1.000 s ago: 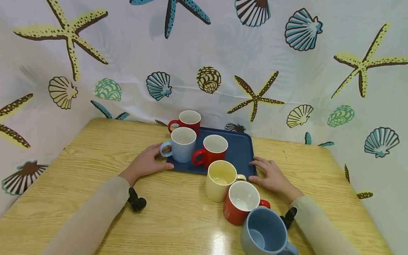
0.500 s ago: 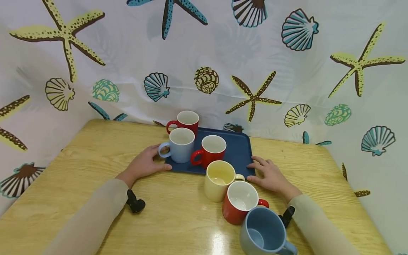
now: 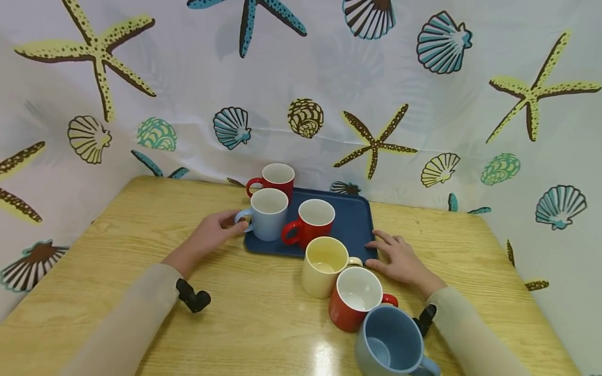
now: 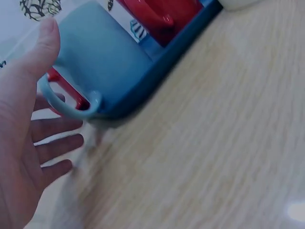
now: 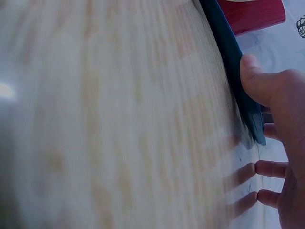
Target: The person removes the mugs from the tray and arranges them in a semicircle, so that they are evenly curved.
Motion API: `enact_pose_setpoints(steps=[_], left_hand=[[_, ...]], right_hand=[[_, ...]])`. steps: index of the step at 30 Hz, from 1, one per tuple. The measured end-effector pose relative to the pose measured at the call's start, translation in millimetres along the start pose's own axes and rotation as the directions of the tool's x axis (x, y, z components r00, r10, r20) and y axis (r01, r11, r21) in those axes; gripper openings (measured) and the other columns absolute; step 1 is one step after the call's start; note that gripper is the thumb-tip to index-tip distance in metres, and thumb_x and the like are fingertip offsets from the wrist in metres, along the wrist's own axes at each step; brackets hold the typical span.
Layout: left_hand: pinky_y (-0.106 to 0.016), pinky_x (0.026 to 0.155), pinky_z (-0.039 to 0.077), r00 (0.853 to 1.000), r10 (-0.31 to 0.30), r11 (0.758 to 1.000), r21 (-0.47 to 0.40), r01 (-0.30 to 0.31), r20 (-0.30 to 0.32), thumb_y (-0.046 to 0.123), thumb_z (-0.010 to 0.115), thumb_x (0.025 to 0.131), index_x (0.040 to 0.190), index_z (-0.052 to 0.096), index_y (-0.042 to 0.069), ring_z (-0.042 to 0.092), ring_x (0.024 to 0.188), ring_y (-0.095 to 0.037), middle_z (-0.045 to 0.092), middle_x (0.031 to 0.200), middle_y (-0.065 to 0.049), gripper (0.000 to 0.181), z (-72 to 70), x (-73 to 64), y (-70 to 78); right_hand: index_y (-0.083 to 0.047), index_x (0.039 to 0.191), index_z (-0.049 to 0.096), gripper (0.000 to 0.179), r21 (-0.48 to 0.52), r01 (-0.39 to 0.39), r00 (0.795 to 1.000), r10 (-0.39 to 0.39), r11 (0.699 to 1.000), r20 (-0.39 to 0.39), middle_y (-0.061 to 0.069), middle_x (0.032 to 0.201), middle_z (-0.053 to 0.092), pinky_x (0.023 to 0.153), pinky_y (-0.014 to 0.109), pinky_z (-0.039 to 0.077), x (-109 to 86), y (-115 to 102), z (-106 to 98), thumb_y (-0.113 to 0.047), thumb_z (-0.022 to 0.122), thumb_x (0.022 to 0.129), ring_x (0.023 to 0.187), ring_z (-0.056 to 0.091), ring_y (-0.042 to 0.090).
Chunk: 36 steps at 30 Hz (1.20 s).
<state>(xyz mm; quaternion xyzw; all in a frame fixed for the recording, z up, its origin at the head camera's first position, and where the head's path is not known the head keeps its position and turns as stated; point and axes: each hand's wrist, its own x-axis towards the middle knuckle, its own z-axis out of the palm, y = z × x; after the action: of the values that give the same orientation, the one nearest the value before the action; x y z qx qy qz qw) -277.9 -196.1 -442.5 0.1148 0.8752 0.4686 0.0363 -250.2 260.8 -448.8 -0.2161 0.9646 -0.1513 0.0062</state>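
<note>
We look down on a wooden tabletop (image 3: 117,224) where a person's two hands frame a dark blue tray (image 3: 355,222) set near the far edge, before a curtain printed with starfish and shells (image 3: 329,78). Our view shows the left hand (image 3: 211,235) at the tray's left end, its grip loose and open: the thumb lies against the side of the pale blue mug (image 3: 267,213) by its handle, the other fingers spread and relaxed beyond the handle, holding nothing. The right hand (image 3: 400,258) rests at the tray's near right corner, its grip also open, thumb pressed to the tray's edge and fingers straight on the wood beside it. On the tray we count three mugs: the pale blue one at the near left corner, a red mug (image 3: 274,179) just behind it, and a second red mug (image 3: 312,220) near the middle. Off the tray, toward the person, three more stand in a close row on the tabletop: a cream mug (image 3: 324,265) touching the tray's front edge, a red mug with white inside (image 3: 356,297), and a grey-blue mug (image 3: 390,342) nearest us
</note>
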Motion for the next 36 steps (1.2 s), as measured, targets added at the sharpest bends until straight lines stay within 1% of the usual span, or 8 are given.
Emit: enact_pose_setpoints(steps=[4,8,13,17,21,29,32,36], left_hand=[[-0.046,0.096,0.040,0.999,-0.042,0.998,-0.054,0.042,-0.004,0.055,0.058,0.085,0.131,0.051,0.008,0.049,0.117,-0.029,0.055,0.126,-0.013,0.067,-5.9,-0.8,12.4],[-0.047,0.096,0.040,0.989,-0.143,0.978,-0.150,0.146,0.035,0.061,0.052,0.085,0.134,0.048,0.006,0.047,0.119,-0.033,0.050,0.131,-0.017,0.073,-13.3,-1.3,25.8],[-0.049,0.099,0.037,0.945,-0.247,0.894,-0.326,0.308,0.215,0.073,0.032,0.084,0.141,0.034,0.000,0.043,0.122,-0.039,0.042,0.134,-0.029,0.092,-23.2,0.0,33.4],[-0.046,0.096,0.040,0.905,-0.290,0.853,-0.345,0.392,0.311,0.073,0.028,0.085,0.142,0.032,0.002,0.046,0.120,-0.037,0.045,0.132,-0.028,0.091,-27.7,1.6,28.7],[-0.036,0.082,0.047,0.879,-0.354,0.843,-0.298,0.447,0.318,0.069,0.039,0.085,0.137,0.038,0.004,0.055,0.109,-0.030,0.051,0.128,-0.022,0.083,-29.6,3.8,22.3],[-0.028,0.065,0.046,0.847,-0.390,0.828,-0.265,0.494,0.362,0.062,0.049,0.086,0.121,0.054,0.004,0.064,0.092,-0.024,0.062,0.113,-0.016,0.067,-27.5,7.0,22.7],[-0.026,0.063,0.045,0.847,-0.397,0.829,-0.258,0.496,0.355,0.060,0.051,0.086,0.116,0.055,0.004,0.065,0.088,-0.022,0.065,0.106,-0.013,0.064,-26.3,9.1,24.3],[-0.024,0.060,0.044,0.862,-0.380,0.843,-0.259,0.472,0.335,0.058,0.051,0.088,0.111,0.054,0.003,0.065,0.084,-0.020,0.066,0.099,-0.011,0.059,-24.4,10.6,24.5]], right_hand=[[-0.022,0.126,0.059,0.054,-0.001,-0.001,1.000,0.001,1.000,0.002,0.008,0.148,0.031,0.098,0.060,0.030,0.6,-0.3,-1.2,-0.055,0.059,0.084,0.126,0.032,0.038],[-0.022,0.126,0.059,0.055,-0.001,-0.001,1.000,0.001,1.000,0.003,0.007,0.148,0.031,0.098,0.059,0.030,1.6,-0.8,-0.4,-0.056,0.059,0.083,0.126,0.033,0.037],[-0.023,0.126,0.058,0.055,-0.004,-0.002,1.000,0.002,1.000,0.007,0.007,0.148,0.031,0.098,0.059,0.031,2.1,0.6,3.4,-0.057,0.058,0.083,0.125,0.033,0.037],[-0.024,0.126,0.058,0.054,0.006,-0.018,1.000,0.017,1.000,0.015,0.006,0.149,0.030,0.098,0.060,0.030,0.7,1.3,4.3,-0.056,0.058,0.083,0.126,0.031,0.037],[-0.023,0.126,0.058,0.054,0.027,-0.015,1.000,0.015,1.000,0.012,0.007,0.149,0.030,0.098,0.061,0.028,-0.9,1.0,3.2,-0.056,0.058,0.084,0.126,0.030,0.037],[-0.023,0.127,0.057,0.054,0.046,-0.013,1.000,0.013,0.999,0.010,0.006,0.149,0.029,0.099,0.059,0.026,-1.0,2.2,2.9,-0.056,0.058,0.084,0.126,0.029,0.035],[-0.023,0.127,0.057,0.054,0.053,-0.009,1.000,0.009,0.999,0.009,0.006,0.149,0.029,0.099,0.060,0.025,-0.6,2.1,2.4,-0.056,0.058,0.084,0.127,0.029,0.036],[-0.022,0.127,0.057,0.054,0.065,-0.005,1.000,0.005,0.998,0.002,0.006,0.149,0.029,0.099,0.059,0.025,-0.4,3.1,2.7,-0.055,0.058,0.084,0.127,0.029,0.035]])
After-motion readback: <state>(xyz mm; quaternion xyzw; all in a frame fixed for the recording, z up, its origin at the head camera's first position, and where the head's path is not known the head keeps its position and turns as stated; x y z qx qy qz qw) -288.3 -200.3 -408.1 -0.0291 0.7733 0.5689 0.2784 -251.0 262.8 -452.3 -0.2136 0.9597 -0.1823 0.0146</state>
